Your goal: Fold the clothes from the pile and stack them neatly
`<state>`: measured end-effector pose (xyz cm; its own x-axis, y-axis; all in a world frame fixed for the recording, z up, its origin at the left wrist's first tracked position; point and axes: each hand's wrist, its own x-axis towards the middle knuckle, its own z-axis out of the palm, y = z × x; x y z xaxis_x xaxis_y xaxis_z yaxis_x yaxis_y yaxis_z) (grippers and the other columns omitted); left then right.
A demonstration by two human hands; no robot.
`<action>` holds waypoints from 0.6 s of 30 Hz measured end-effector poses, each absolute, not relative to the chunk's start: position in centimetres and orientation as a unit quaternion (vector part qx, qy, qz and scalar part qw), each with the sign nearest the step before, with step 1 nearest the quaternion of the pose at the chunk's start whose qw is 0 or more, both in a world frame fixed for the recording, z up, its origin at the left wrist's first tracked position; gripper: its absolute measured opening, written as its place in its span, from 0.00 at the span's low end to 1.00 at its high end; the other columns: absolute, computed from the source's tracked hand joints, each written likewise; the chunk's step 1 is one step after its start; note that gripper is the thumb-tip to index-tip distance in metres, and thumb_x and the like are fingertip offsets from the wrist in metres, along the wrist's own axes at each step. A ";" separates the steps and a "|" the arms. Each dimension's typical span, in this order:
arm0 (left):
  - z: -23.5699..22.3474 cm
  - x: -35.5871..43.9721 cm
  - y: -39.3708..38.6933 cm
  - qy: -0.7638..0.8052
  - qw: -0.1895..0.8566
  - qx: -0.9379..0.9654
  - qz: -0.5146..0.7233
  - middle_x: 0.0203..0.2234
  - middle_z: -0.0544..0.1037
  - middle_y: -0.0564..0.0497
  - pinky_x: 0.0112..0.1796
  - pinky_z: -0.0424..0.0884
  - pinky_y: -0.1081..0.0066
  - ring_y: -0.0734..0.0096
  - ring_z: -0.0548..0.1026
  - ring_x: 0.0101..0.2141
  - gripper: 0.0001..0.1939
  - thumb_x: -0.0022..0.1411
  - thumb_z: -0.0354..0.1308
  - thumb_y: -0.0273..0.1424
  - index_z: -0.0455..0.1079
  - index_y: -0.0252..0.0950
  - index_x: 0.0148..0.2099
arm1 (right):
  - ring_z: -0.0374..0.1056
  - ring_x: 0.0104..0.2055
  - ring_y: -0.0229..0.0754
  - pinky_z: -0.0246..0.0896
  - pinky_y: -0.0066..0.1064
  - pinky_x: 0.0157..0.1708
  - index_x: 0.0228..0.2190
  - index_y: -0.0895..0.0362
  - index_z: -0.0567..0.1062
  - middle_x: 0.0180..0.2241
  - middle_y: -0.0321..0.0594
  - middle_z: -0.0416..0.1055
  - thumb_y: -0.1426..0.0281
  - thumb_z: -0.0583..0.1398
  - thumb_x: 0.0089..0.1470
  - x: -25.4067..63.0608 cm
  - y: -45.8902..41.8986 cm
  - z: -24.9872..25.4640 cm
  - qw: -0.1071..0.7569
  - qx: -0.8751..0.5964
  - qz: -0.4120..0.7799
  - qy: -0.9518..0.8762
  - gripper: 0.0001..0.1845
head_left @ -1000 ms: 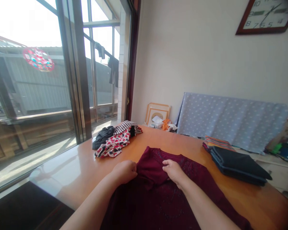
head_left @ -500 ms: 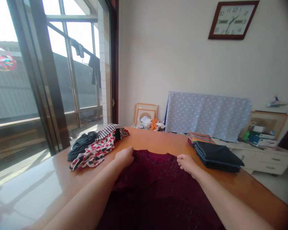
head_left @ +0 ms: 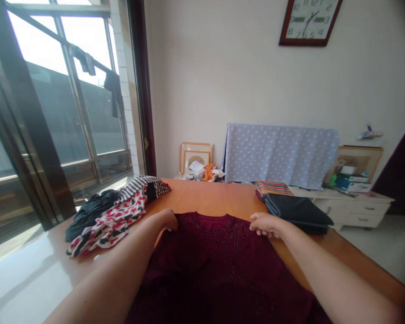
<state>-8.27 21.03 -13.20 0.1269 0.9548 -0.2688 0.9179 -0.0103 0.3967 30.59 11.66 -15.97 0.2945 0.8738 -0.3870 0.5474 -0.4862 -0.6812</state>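
A dark maroon top (head_left: 219, 261) with a round neckline and beaded decoration is spread toward me over the wooden table (head_left: 209, 195). My left hand (head_left: 168, 220) is closed on its left shoulder. At the opposite shoulder, my right hand (head_left: 266, 224) pinches the fabric with curled fingers. The neckline lies between both hands. Left of my left hand is a loose heap with a heart-patterned garment (head_left: 118, 220), a striped cloth (head_left: 138, 186) and a dark garment (head_left: 91, 211). Beyond my right hand sit folded dark clothes (head_left: 297, 211).
A folded striped cloth (head_left: 273, 186) lies behind the dark stack. Past the table are a polka-dot cloth (head_left: 280, 155), a white drawer cabinet (head_left: 361, 211) and picture frames (head_left: 195, 155). Glass doors (head_left: 60, 112) stand at left, and a clock (head_left: 310, 20) hangs on the wall.
My hands have moved slightly apart, and the top's shoulders are spread wider and flatter. My view has turned a little to the right.
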 end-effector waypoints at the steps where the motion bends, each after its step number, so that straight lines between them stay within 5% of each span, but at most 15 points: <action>1: -13.2 -8.3 21.2 0.670 0.249 0.699 0.016 0.14 0.73 0.50 0.24 0.66 0.68 0.59 0.74 0.23 0.11 0.36 0.67 0.28 0.70 0.37 0.26 | 0.51 0.12 0.31 0.35 0.22 0.15 0.38 0.53 0.74 0.14 0.31 0.66 0.73 0.64 0.38 31.2 11.5 -15.8 0.207 -0.775 0.389 -0.453 0.20; 5: -13.1 -7.9 21.7 0.688 0.262 0.676 -0.015 0.13 0.72 0.48 0.23 0.65 0.67 0.56 0.73 0.23 0.11 0.35 0.68 0.27 0.68 0.36 0.22 | 0.50 0.11 0.30 0.34 0.22 0.14 0.24 0.56 0.72 0.13 0.33 0.65 0.75 0.65 0.37 32.1 11.0 -15.7 0.189 -0.778 0.404 -0.443 0.08; 9: -13.6 -7.8 21.3 0.694 0.276 0.665 0.010 0.14 0.73 0.48 0.24 0.66 0.67 0.56 0.75 0.24 0.10 0.37 0.67 0.28 0.68 0.37 0.22 | 0.52 0.10 0.31 0.38 0.22 0.11 0.19 0.58 0.71 0.11 0.37 0.66 0.77 0.65 0.37 30.7 10.8 -16.6 0.196 -0.784 0.395 -0.437 0.07; 18: -15.3 -7.7 20.9 0.685 0.337 0.629 0.148 0.22 0.78 0.46 0.21 0.66 0.74 0.66 0.76 0.22 0.08 0.51 0.61 0.30 0.69 0.35 0.36 | 0.75 0.25 0.42 0.71 0.28 0.23 0.33 0.58 0.68 0.23 0.44 0.75 0.80 0.61 0.46 28.7 11.5 -17.2 0.346 -0.756 0.393 -0.392 0.10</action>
<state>-7.67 20.91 -15.27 0.0172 0.9613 -0.2749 0.7615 0.1656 0.6267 28.67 11.49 -17.22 0.3834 0.8652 -0.3230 0.3215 -0.4529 -0.8316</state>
